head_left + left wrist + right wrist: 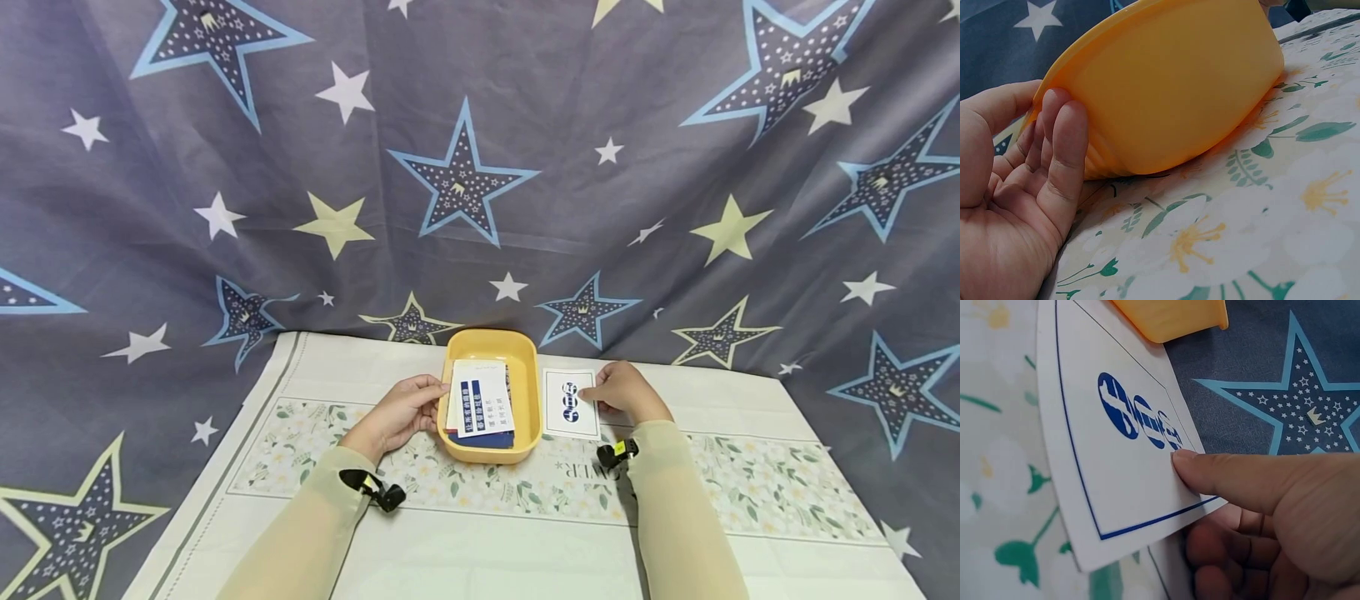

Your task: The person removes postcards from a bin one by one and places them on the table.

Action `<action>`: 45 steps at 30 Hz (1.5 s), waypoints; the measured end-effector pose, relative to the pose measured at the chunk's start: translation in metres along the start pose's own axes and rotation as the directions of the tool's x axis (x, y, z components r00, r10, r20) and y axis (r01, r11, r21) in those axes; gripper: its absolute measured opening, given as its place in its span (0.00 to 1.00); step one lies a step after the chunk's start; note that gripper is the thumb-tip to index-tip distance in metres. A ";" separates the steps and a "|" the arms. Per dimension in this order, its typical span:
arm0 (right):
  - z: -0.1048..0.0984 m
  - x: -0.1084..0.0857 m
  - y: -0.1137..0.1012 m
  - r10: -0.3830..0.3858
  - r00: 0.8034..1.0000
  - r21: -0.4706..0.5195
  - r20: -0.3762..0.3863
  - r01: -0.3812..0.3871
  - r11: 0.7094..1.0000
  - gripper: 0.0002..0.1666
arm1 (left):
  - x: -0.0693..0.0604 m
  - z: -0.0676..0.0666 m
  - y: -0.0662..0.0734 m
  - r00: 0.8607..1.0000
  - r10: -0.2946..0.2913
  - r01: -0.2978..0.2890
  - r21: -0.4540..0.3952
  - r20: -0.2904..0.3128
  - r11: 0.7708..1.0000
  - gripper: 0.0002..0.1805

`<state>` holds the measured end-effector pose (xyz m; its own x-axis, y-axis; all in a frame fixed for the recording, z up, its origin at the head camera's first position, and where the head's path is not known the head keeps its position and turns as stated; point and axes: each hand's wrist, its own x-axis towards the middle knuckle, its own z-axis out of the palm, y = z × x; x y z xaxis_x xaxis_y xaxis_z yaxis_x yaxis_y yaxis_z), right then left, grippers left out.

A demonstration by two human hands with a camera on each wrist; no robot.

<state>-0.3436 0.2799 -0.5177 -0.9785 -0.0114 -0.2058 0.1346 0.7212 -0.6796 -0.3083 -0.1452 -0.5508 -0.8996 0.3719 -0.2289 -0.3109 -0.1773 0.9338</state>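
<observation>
A yellow plastic tray stands on the table, with several cards inside it. The top card is white with blue printed characters. My left hand holds the tray's left rim; in the left wrist view its thumb and fingers meet at the rim of the yellow wall. On the tray's right, my right hand pinches a white card by its right edge. Blue round lettering and a thin blue border show on this card in the right wrist view, with the thumb on its face.
A white tablecloth with a floral band covers the table. Behind it hangs a dark grey curtain printed with stars, close to the tray's far side. Small black cameras are strapped to both wrists.
</observation>
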 end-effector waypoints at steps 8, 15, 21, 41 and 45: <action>0.001 -0.002 -0.002 0.005 1.000 -0.003 0.006 -0.005 1.000 0.28 | 0.000 0.001 0.001 1.000 -0.002 0.002 -0.009 -0.003 1.000 0.12; 0.002 -0.003 -0.006 0.022 1.000 -0.062 -0.008 -0.023 0.998 0.26 | 0.000 0.000 -0.001 1.000 0.005 -0.005 -0.010 0.017 1.000 0.14; -0.001 -0.007 -0.010 0.031 0.999 -0.041 0.011 -0.030 0.999 0.22 | -0.003 0.000 0.000 1.000 0.014 -0.014 -0.010 0.008 1.000 0.13; -0.018 -0.031 -0.064 -0.130 0.991 0.033 -0.028 0.131 0.991 0.17 | -0.002 0.000 0.000 1.000 0.019 -0.019 0.000 0.005 1.000 0.10; -0.015 -0.040 -0.085 -0.215 0.977 0.057 -0.009 0.215 0.975 0.18 | -0.001 0.001 -0.001 1.000 0.018 -0.018 0.003 -0.001 1.000 0.11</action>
<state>-0.3178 0.2295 -0.4414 -0.9859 -0.1600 -0.0483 -0.0706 0.6608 -0.7472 -0.3070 -0.1448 -0.5515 -0.9054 0.3675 -0.2127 -0.2940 -0.1810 0.9385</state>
